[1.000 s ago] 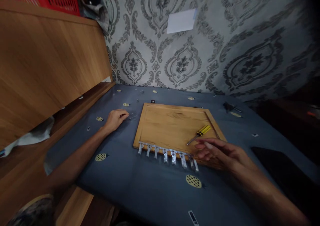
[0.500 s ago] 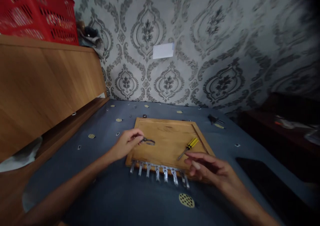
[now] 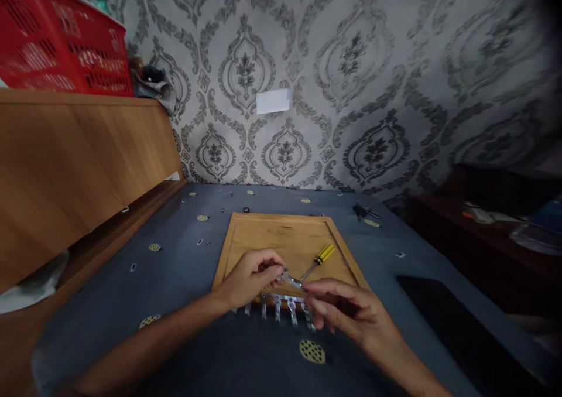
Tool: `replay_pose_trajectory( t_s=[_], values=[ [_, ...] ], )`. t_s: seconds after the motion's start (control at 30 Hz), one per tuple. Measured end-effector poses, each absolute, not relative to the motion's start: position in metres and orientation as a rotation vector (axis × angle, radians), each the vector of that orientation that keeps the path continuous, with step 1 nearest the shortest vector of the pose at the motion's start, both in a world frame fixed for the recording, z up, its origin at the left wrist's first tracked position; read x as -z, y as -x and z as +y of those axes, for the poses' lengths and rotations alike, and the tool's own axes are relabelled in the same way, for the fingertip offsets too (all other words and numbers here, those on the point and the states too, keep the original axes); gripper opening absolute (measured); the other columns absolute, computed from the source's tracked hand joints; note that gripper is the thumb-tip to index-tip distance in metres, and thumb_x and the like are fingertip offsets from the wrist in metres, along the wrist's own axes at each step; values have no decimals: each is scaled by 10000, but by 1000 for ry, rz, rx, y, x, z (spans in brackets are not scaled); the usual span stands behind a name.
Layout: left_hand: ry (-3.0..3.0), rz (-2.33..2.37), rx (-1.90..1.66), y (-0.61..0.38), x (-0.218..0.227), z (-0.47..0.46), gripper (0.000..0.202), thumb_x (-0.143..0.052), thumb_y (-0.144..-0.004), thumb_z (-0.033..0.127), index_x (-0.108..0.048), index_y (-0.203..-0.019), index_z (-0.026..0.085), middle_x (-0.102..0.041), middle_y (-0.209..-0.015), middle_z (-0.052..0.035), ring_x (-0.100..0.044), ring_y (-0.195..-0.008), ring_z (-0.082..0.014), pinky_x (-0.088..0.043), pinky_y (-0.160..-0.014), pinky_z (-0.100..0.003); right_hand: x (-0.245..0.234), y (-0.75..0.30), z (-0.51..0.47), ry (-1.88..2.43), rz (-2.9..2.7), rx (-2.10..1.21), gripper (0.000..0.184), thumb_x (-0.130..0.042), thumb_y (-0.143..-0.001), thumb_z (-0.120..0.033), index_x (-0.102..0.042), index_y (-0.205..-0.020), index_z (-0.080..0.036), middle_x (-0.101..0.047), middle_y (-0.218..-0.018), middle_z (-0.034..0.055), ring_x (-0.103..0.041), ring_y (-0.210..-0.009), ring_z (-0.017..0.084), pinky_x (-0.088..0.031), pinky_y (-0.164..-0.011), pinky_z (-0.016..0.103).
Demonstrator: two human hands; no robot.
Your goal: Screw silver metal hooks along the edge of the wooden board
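Note:
A wooden board (image 3: 267, 239) lies flat on a blue cloth, with a row of several metal hooks (image 3: 277, 304) along its near edge. My left hand (image 3: 250, 277) is closed in a pinch on a small metal hook piece (image 3: 290, 279) over the board's near part. My right hand (image 3: 346, 312) meets it from the right, fingertips touching the same piece. A yellow-and-black screwdriver (image 3: 317, 260) rests on the board just behind the hands.
A wooden headboard-like panel (image 3: 79, 163) runs along the left, with a red crate (image 3: 61, 45) on top. Patterned wallpaper with a white slip (image 3: 273, 101) stands behind. A dark tool (image 3: 364, 212) lies on the cloth at the back right; a dark side table (image 3: 496, 233) is at right.
My left hand carried the metal piece from the cloth left of the board over to its near edge. My right hand moved left to meet it. The camera tilted up.

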State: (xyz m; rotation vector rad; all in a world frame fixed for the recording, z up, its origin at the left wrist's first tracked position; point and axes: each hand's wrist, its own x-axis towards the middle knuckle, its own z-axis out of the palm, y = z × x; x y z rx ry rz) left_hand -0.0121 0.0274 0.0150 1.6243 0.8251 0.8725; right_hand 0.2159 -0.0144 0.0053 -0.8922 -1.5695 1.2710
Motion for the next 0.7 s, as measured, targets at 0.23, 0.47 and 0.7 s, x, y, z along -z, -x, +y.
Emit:
replay_pose_trajectory(
  t_s=[0.23,0.47,0.7],
  values=[
    [-1571,795,-883,10,-5,17,285,-684,-873,463,-636,-881,182,-629,-780,-2,-589,-670,-121,-491,-666,-252,-6,-217,-14,947,-1644,-1257,322,-812,-798,-538,-833,-938,-249,-718,-686,26,-601,-491,109,-546,-498,260],
    [-1570,792,-884,10,-2,18,280,-657,-881,457,-637,-874,177,-626,-744,-1,-573,-629,-115,-478,-618,-239,-7,-216,-12,986,-1704,-1240,362,-781,-812,-571,-808,-871,-215,-712,-674,25,-590,-479,100,-514,-493,245],
    [-1538,792,-841,7,-12,19,162,-678,-880,338,-661,-894,177,-644,-789,4,-590,-707,-114,-481,-672,-232,-19,-214,-18,997,-1626,-1288,361,-830,-764,-554,-775,-773,-197,-646,-593,-18,-546,-479,78,-450,-497,221]
  ],
)
